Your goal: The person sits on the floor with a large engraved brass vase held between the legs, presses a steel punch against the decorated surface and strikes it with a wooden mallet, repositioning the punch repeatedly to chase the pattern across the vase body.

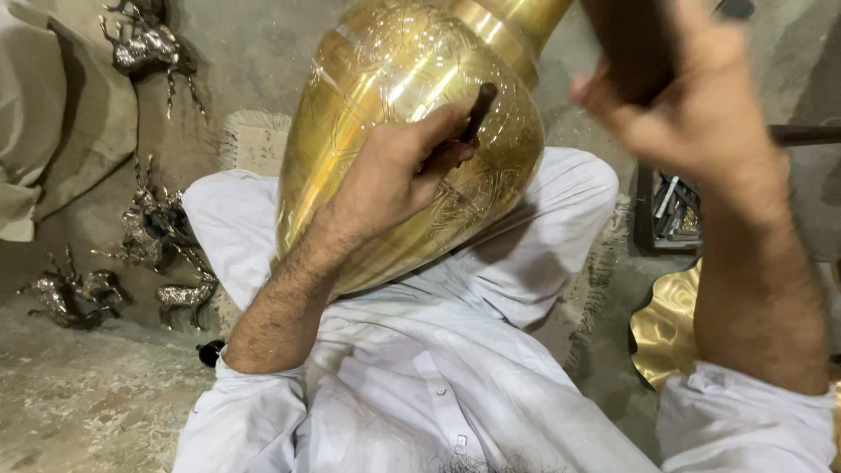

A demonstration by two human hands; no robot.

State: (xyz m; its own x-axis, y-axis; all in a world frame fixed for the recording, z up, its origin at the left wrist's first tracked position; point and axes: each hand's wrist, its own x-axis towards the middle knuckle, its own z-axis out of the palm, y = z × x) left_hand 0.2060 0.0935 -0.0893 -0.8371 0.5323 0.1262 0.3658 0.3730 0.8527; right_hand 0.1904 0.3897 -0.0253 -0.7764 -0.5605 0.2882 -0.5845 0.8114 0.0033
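Head view, left hand [394, 171] pinching chisel [479, 109] against brass vase [350, 105], right hand [692, 96] gripping dark handle [632, 44] above.

No packages, labels, signs or screens anywhere in this shot, from the upper left of the frame to the lower right: nothing boxed, nothing printed, nothing lit up.

Left hand [399, 171] pins chisel [478, 111] on brass vase [350, 114].

White loose tunic, buttoned placket; long white sleeves pushed up, forearms bare, hairy; white trousers.
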